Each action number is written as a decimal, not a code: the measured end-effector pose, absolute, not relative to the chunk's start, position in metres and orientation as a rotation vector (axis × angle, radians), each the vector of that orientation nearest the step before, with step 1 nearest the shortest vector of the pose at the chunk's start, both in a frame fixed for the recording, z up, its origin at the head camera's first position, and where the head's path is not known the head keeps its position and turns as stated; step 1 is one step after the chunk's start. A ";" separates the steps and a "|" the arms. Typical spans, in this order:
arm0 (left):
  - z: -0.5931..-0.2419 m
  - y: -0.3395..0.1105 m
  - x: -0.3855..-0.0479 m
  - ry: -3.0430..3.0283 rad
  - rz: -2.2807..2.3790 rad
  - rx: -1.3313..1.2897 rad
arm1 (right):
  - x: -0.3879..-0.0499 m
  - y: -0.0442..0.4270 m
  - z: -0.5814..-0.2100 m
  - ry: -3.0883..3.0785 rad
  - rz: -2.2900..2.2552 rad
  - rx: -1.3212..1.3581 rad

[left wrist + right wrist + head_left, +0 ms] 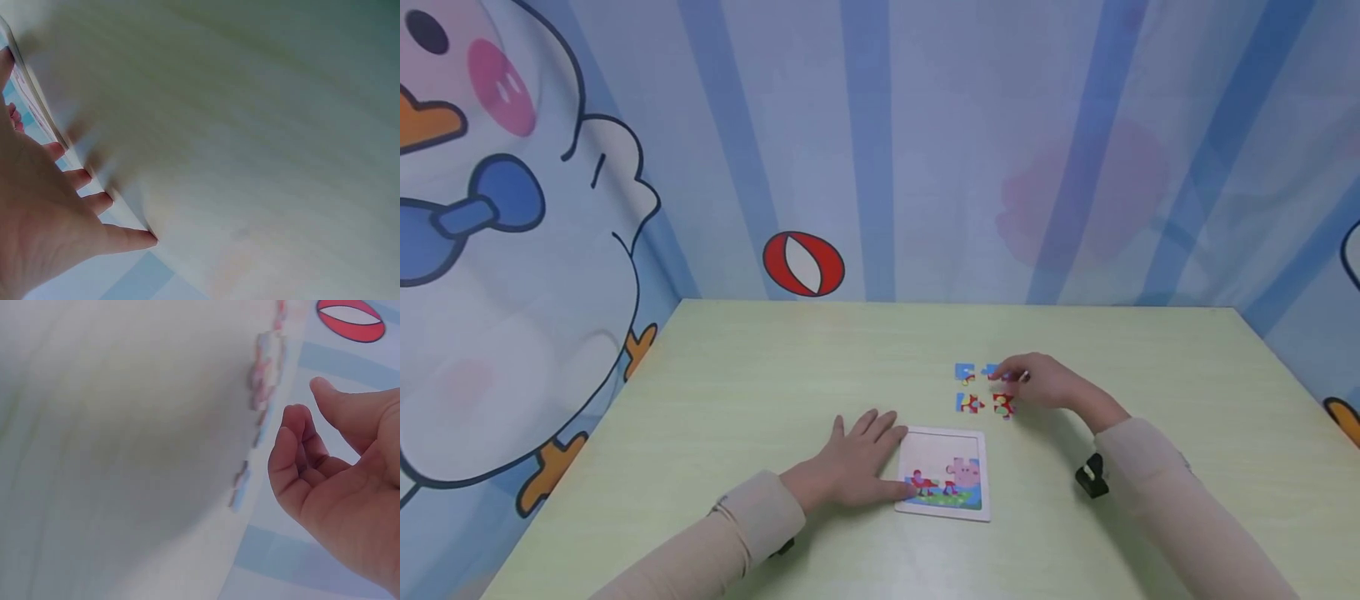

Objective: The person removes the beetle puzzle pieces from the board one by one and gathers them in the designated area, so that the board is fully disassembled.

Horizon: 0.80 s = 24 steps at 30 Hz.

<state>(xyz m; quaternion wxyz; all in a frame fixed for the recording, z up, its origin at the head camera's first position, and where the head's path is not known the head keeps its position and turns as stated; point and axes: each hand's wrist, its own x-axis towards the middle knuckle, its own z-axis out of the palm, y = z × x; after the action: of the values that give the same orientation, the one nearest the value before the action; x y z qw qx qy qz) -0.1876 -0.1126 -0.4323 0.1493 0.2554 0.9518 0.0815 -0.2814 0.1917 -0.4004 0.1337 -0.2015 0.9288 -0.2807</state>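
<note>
A square puzzle tray with a pale rim lies near the middle of the table. Its lower and right parts hold fitted pieces with a pink pig picture. My left hand rests with spread fingers at the tray's left side, thumb over its lower left edge. Beyond the tray lie several loose jigsaw pieces, blue, red and yellow. Over the far right ones hovers my right hand, partly covering them. In the right wrist view its thumb and loosely bent fingers stand apart with nothing between them.
The pale green table stretches out on both sides of the tray. A cloth backdrop with blue stripes, a red ball and a large white cartoon bird stands behind it and along the left side.
</note>
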 end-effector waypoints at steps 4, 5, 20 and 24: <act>-0.433 -0.113 -0.188 2.739 0.231 0.734 | -0.277 0.192 -0.394 2.683 -0.856 -0.660; -0.433 -0.113 -0.188 2.742 0.235 0.733 | -0.275 0.192 -0.391 2.672 -0.875 -0.673; -0.434 -0.113 -0.188 2.750 0.256 0.730 | -0.236 0.171 -0.381 2.531 -0.972 -0.758; -0.435 -0.112 -0.188 2.749 0.257 0.727 | -0.227 0.167 -0.382 2.509 -0.960 -0.762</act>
<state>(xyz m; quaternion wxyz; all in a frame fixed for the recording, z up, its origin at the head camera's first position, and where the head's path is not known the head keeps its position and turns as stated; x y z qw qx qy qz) -0.1877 -0.1125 -0.4348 0.1427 0.2521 0.9530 0.0890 -0.2270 0.1668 -0.3823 0.1736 -0.2687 0.8849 -0.3385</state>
